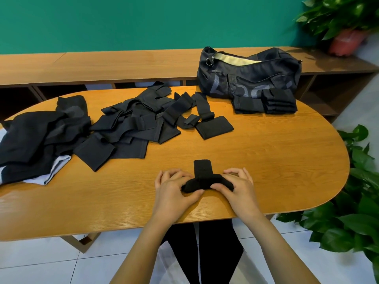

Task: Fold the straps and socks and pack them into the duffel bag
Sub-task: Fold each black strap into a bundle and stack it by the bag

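Left hand (173, 191) and right hand (239, 188) each pinch one end of a black strap (204, 178), fingers curled around it, near the front edge of the wooden table (276, 165). Behind, from left: dark clothes (34, 138), a heap of unfolded straps (133, 121), and a folded stack (266, 104) touching the open duffel bag (250, 74).

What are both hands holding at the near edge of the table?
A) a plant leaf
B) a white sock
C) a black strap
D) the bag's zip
C: the left hand and the right hand each pinch a side of the black strap on the table.
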`<action>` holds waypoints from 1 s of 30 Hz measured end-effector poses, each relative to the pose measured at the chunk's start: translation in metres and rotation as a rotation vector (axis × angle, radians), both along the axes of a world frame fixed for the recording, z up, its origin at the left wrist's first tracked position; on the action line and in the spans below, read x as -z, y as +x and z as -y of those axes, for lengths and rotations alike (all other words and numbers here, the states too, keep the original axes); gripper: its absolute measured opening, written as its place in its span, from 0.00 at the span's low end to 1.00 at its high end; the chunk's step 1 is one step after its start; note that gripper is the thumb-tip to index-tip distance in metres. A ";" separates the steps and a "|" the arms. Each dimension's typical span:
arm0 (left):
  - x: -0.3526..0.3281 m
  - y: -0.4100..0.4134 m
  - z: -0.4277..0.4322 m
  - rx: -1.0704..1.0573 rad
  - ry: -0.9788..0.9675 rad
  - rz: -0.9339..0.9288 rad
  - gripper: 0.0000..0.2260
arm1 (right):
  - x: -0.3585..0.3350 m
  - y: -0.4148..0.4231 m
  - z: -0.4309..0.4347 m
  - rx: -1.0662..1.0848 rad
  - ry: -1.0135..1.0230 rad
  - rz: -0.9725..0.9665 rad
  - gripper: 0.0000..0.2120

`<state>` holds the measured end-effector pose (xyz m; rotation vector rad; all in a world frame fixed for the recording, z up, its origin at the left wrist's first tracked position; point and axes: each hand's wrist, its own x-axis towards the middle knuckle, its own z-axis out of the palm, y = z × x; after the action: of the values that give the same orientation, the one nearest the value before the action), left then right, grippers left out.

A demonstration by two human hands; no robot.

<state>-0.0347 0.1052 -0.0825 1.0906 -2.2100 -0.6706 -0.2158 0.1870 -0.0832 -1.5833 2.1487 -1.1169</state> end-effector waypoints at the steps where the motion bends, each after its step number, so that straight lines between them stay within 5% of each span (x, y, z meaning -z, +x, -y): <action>1: 0.000 0.000 0.000 -0.008 0.005 -0.004 0.12 | -0.001 0.000 0.000 0.011 0.005 -0.002 0.26; 5: -0.001 0.000 -0.001 -0.020 0.001 -0.016 0.09 | -0.001 0.001 -0.003 -0.025 -0.016 -0.012 0.18; 14: 0.001 0.000 -0.001 -0.098 0.022 -0.058 0.10 | 0.001 0.000 0.000 0.067 0.012 0.149 0.17; 18: 0.000 -0.002 0.000 -0.150 0.060 -0.059 0.21 | 0.001 -0.001 0.002 0.125 0.035 0.236 0.26; 22: -0.003 -0.002 -0.002 -0.165 0.083 -0.103 0.32 | -0.003 0.001 0.002 0.145 -0.003 0.113 0.30; 30: -0.007 0.000 -0.001 0.032 0.038 0.176 0.23 | -0.006 -0.002 0.004 0.132 0.049 0.110 0.25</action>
<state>-0.0347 0.1066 -0.0759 1.1753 -2.3773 -0.6547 -0.2178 0.1827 -0.0774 -1.3435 2.2167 -1.1527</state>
